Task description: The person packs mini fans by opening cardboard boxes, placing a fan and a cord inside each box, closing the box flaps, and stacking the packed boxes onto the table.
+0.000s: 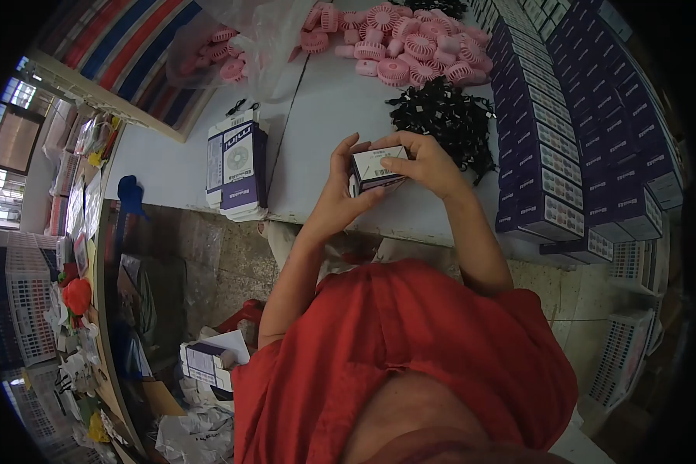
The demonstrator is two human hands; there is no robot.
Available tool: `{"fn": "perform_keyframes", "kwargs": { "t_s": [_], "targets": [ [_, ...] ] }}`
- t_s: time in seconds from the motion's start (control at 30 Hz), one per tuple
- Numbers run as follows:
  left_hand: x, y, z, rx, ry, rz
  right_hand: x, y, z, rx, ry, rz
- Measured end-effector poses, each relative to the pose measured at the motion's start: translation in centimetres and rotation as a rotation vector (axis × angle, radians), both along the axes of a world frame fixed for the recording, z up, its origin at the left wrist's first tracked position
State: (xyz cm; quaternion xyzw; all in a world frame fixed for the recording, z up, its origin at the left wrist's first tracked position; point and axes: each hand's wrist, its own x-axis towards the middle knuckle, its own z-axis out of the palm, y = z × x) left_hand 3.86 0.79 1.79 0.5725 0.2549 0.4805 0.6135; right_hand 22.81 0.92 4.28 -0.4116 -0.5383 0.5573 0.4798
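Over the near edge of the table, a small purple-and-white carton [368,171] sits between my two hands, its white end with a barcode facing up. My left hand [336,193] grips it from the left side, thumb along the near face. From the right, my right hand [427,164] holds it, with the thumb on the white end. To the left lies a stack of flat, unfolded cartons [238,166] printed "mini" with a fan picture. Beyond my right hand is a heap of black cables [445,120]. Whatever the carton contains is hidden.
Pink mini fans [417,46] are piled at the back, some in a clear plastic bag [263,39]. Stacked purple boxes [545,147] wall off the right side. A striped panel [124,54] stands at the back left. Below left, an open carton [209,363] lies near plastic wrap.
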Motion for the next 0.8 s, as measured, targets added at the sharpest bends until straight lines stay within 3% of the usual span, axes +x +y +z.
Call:
{"fn": "perform_keyframes", "kwargs": {
  "t_s": [0.03, 0.07, 0.13, 0.27, 0.33, 0.4, 0.47, 0.6, 0.67, 0.7, 0.73, 0.77, 0.8],
  "targets": [
    [-0.6, 0.2, -0.3, 0.068, 0.243, 0.003, 0.4, 0.1, 0.2, -0.028, -0.179, 0.047],
    [-1.0, 0.4, -0.6, 0.138, 0.485, 0.007, 0.5, 0.1, 0.4, -0.030, -0.174, 0.039],
    [-1.0, 0.5, -1.1, 0.089, 0.484, -0.011, 0.4, 0.2, 0.8, 0.141, -0.436, -0.014],
    [-1.6, 0.8, 0.1, 0.110, 0.488, 0.047, 1.2, 0.5, 1.5, 0.232, -0.473, 0.058],
    [-2.4, 1.2, 0.6, 0.252, 0.498, 0.121, 1.6, 0.5, 2.0, 0.083, 0.049, 0.040],
    [-2.4, 1.0, 1.9, 0.399, 0.507, 0.194, 1.4, 1.0, 1.3, 0.131, -0.023, -0.006],
    [-1.8, 0.4, 3.3, 0.752, 0.536, 0.454, 0.0, 0.9, 0.9, -0.117, 0.377, -0.052],
    [-3.0, 1.5, 1.5, 0.785, 0.649, 0.489, -1.6, 1.6, -0.4, -0.113, 0.367, 0.045],
    [-3.6, 0.9, 1.7, -0.135, -0.273, 0.431, -1.4, 2.7, -0.6, 0.055, 0.092, 0.197],
    [-4.0, 1.2, 2.1, -0.262, -0.234, 0.518, -1.5, 3.2, -0.3, 0.062, 0.090, 0.204],
    [-4.7, 1.6, 1.5, -0.255, -0.239, 0.524, -1.6, 3.6, 0.3, 0.024, 0.045, 0.374],
    [-5.6, 2.0, 0.2, -0.249, -0.244, 0.459, -1.7, 4.2, 0.8, -0.015, -0.003, 0.546],
    [-5.9, 2.0, 0.2, -0.241, -0.248, 0.393, -1.7, 5.7, 0.4, 0.101, -0.153, 0.521]
  ]
}}
